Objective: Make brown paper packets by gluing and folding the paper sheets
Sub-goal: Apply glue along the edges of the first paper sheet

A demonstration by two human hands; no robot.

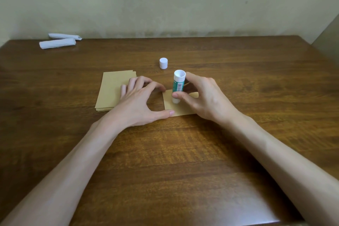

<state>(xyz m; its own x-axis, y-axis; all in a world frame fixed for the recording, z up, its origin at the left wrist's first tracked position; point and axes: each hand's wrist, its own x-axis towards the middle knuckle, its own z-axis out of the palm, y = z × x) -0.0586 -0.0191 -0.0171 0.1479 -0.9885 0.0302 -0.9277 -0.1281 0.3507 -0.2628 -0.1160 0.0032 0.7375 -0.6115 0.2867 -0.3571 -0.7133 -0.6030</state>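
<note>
The wooden bench (183,161) carries a stack of brown sheets (113,88), a single sheet (180,109) just beside it, a white cap (163,63), and two white rolls (57,43) far left.

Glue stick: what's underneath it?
A single brown paper sheet lies under the glue stick, on the wooden table. The right hand covers the sheet's right part, and the stick's bottom end hides the spot beneath.

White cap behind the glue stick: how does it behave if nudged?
The white cap is small, probably light plastic, so likely slides on the glossy table. Standing on end, it may tip, then roll.
</note>
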